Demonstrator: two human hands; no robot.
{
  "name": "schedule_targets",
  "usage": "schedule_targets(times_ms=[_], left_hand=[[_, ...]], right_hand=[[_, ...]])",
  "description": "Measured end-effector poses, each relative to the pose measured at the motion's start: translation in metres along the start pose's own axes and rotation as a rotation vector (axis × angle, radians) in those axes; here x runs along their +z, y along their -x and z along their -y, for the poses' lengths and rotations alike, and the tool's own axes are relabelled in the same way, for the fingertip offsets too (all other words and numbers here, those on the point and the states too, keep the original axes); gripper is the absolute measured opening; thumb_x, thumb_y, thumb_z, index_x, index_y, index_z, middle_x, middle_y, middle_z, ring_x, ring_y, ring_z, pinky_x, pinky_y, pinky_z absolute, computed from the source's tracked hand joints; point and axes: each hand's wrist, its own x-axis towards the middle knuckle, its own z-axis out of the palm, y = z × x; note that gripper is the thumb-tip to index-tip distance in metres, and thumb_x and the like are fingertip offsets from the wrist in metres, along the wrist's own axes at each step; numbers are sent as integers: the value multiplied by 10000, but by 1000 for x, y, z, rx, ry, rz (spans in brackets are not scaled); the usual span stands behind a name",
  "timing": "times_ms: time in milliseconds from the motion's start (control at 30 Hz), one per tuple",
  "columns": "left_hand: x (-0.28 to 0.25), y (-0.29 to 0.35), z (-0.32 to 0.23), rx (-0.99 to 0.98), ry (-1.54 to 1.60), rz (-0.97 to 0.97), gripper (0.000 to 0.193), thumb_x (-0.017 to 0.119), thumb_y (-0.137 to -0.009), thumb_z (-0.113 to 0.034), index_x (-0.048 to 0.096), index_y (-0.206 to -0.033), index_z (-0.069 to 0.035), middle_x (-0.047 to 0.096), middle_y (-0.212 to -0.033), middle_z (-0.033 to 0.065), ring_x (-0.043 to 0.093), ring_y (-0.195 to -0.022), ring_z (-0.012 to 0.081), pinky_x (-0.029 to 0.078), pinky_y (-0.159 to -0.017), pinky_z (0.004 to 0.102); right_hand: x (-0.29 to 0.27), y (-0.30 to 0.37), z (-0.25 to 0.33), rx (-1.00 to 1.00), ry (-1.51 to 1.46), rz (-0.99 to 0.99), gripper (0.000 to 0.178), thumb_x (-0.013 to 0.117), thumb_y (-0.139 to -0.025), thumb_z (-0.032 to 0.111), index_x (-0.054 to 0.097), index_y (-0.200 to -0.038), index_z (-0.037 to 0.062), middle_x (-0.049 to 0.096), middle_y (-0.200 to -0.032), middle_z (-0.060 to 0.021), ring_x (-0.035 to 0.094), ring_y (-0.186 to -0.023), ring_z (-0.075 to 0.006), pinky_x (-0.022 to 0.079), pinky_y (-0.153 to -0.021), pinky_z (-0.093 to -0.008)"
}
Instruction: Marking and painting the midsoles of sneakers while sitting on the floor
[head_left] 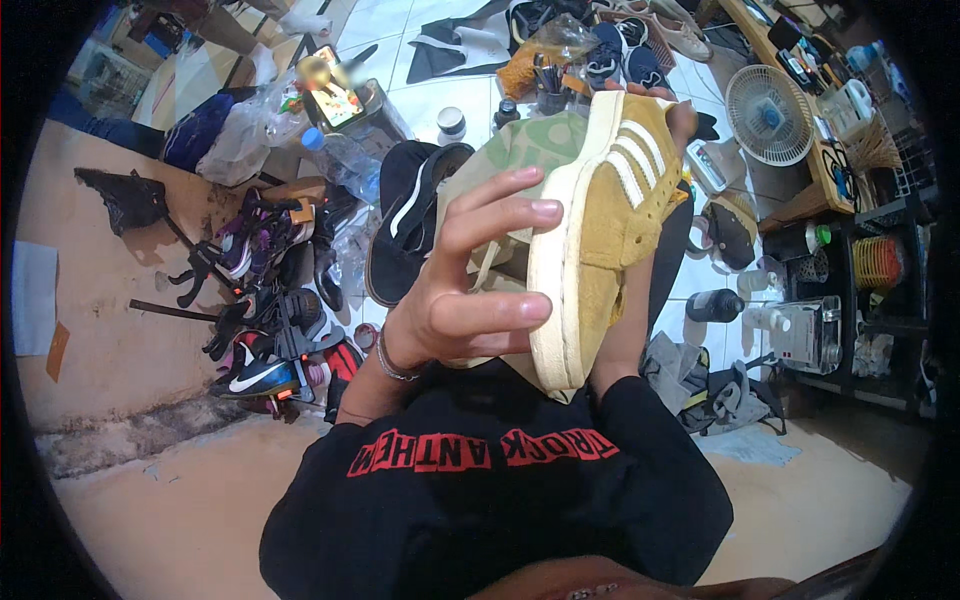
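Note:
A mustard suede sneaker (610, 230) with pale side stripes and a thick cream sole is held up in front of my chest, sole edge facing left. My right hand (682, 118) grips its far end from behind, fingers partly hidden; the right forearm passes behind the shoe. On the sole's left edge press the thumb and a fingertip of my left hand (480, 265), its fingers bent and spread. A pale cloth (515, 150) with a green pattern lies behind my left hand. Close to it on the left is a black shoe (400, 215) with a white stripe.
Several shoes (265, 370) are piled at the left. A plastic bottle (345, 160) and an open jar (451, 122) stand farther away. At the right are a fan (768, 115), a dark bottle (714, 305), a grey bag (700, 380) and a black shelf (880, 310).

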Motion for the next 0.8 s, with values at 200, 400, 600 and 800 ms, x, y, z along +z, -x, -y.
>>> schedule_targets(times_ms=[200, 400, 600, 800], left_hand=[[-3, 4, -11, -19, -49, 73, 498, 782, -729, -192, 550, -1158, -290, 492, -1323, 184, 482, -1209, 424, 434, -995, 505], [0, 0, -21, -70, -42, 101, 542, 801, -689, -173, 579, -1157, -333, 490, -1303, 158, 497, -1184, 397, 440, -995, 491], [4, 2, -17, -13, -60, 128, 689, 850, -601, -76, 574, -1162, -365, 491, -1304, 137, 505, -1175, 382, 467, -955, 480], [7, 7, -18, 40, -72, 134, 763, 820, -575, 29, 571, -1177, -367, 509, -1306, 128, 541, -1118, 369, 501, -875, 464]], right_hand=[[6, 4, -1, -95, 79, -18, 449, 393, -1019, 455, 562, -1034, 39, 672, -991, -203, 669, -971, -377, 569, -832, -459], [-11, -8, 1, -125, 71, 40, 482, 384, -1010, 491, 565, -1046, 46, 669, -1002, -195, 656, -1004, -374, 554, -867, -471], [-22, -7, 6, -143, -1, 111, 506, 359, -1007, 516, 575, -1068, 62, 669, -1003, -162, 641, -1032, -365, 502, -954, -489], [-9, -1, 9, -134, -214, 208, 502, 333, -1012, 513, 583, -1064, 81, 674, -1010, -150, 628, -1060, -363, 488, -970, -493]])
